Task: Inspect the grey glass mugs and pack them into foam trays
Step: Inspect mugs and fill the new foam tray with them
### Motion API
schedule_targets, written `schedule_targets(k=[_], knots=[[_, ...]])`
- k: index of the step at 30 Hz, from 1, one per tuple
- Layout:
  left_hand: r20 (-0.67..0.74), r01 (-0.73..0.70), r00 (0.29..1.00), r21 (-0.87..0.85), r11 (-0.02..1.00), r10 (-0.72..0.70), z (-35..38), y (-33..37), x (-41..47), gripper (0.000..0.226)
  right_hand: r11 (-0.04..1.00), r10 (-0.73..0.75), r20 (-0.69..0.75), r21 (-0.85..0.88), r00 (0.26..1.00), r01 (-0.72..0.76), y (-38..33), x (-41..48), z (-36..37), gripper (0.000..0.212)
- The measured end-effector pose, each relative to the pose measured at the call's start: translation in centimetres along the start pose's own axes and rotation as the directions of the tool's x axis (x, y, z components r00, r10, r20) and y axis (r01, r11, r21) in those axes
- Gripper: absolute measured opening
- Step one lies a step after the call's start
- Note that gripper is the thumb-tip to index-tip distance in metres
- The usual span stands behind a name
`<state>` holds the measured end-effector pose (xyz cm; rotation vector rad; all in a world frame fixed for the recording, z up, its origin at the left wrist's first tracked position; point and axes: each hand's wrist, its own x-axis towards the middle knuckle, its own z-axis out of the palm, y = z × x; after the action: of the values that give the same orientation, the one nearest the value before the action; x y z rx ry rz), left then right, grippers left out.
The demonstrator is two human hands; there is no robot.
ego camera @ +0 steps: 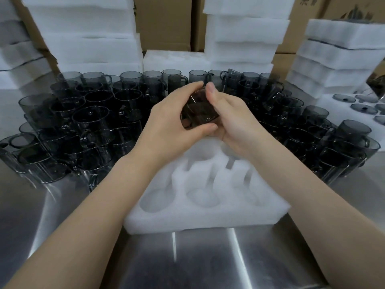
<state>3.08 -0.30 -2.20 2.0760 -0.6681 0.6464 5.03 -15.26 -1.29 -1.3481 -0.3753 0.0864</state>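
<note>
Both hands cup one grey mug (199,110) above the far end of the foam tray (206,207): left hand (173,119) fingers curled over its left side, right hand (229,119) wrapping its right.

Your mugs (91,119) are glossy smoked-grey glass, your foam tray (208,217) soft matt white, your counter (208,259) brushed, reflective steel.

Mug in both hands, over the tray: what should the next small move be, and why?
Probably lower the mug toward you into a hole of the foam tray. The left hand and right hand hold it above the tray's far edge, and every hole that shows looks empty.
</note>
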Motion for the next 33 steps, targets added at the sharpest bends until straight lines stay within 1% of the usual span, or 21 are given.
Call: schedule_targets(k=[2, 4, 7, 10, 12, 15, 16, 18, 21, 23, 24, 26, 28, 33], knots=[[-0.027, -0.019, 0.999, 0.004, 1.000, 0.019, 0.0, 0.1, -0.1, 0.068, 0.999, -0.011, -0.023, -0.035, 1.000, 0.010, 0.0, 0.0, 0.0, 0.038], [-0.027, -0.027, 0.999, -0.021, 0.999, 0.027, 0.0, 0.0, -0.2, 0.068, 0.999, -0.002, -0.061, -0.038, 0.998, 0.000, -0.2, 0.0, 0.0, 0.039], [-0.014, -0.051, 0.999, -0.079, 0.996, 0.050, 0.0, -0.1, -0.3, 0.070, 1.000, 0.011, -0.110, 0.011, 0.994, -0.009, -0.4, 0.0, -0.2, 0.036], [0.020, -0.089, 0.995, -0.156, 0.984, 0.093, 0.0, -0.3, -0.5, 0.070, 0.994, 0.056, -0.095, 0.101, 0.994, -0.046, -0.6, 0.1, -0.5, 0.034], [0.028, -0.118, 0.992, -0.197, 0.973, 0.125, -0.1, -0.5, -0.5, 0.069, 0.973, 0.132, 0.012, 0.190, 0.991, -0.132, -0.6, 0.3, -0.7, 0.037], [0.020, -0.095, 0.995, -0.228, 0.969, 0.103, -0.2, -0.4, -0.4, 0.073, 0.923, 0.238, 0.248, 0.242, 0.939, -0.298, -0.4, 0.4, -0.9, 0.042], [0.017, -0.087, 0.995, -0.224, 0.971, 0.093, -0.2, -0.3, -0.4, 0.075, 0.912, 0.253, 0.296, 0.246, 0.921, -0.329, -0.4, 0.3, -1.0, 0.044], [0.021, -0.075, 0.996, -0.198, 0.977, 0.081, -0.3, 0.0, -0.4, 0.081, 0.901, 0.261, 0.315, 0.260, 0.912, -0.347, -0.3, 0.4, -1.2, 0.050], [0.043, -0.076, 0.996, -0.124, 0.989, 0.082, -0.5, 0.2, -0.4, 0.089, 0.920, 0.186, 0.237, 0.298, 0.953, -0.254, 0.0, 0.4, -1.2, 0.055], [0.046, -0.045, 0.998, -0.070, 0.997, 0.048, -0.5, 0.3, -0.4, 0.091, 0.944, 0.139, 0.198, 0.268, 0.970, -0.191, 0.1, 0.4, -1.1, 0.058], [0.028, -0.034, 0.999, -0.038, 0.999, 0.035, -0.4, 0.4, -0.4, 0.090, 0.958, 0.115, 0.196, 0.238, 0.974, -0.161, 0.2, 0.3, -1.0, 0.056], [-0.040, -0.030, 0.999, 0.020, 0.999, 0.031, -0.2, 0.4, -0.4, 0.083, 0.977, 0.065, 0.183, 0.187, 0.981, -0.100, 0.1, 0.3, -0.9, 0.046], [-0.080, -0.023, 0.996, 0.032, 0.999, 0.026, -0.1, 0.3, -0.4, 0.076, 0.988, 0.034, 0.140, 0.145, 0.990, -0.055, 0.0, 0.3, -0.9, 0.036], [-0.040, -0.048, 0.998, -0.029, 0.998, 0.047, -0.1, 0.3, -0.4, 0.069, 0.993, 0.005, 0.018, 0.115, 1.000, -0.007, 0.0, 0.5, -1.1, 0.035]])
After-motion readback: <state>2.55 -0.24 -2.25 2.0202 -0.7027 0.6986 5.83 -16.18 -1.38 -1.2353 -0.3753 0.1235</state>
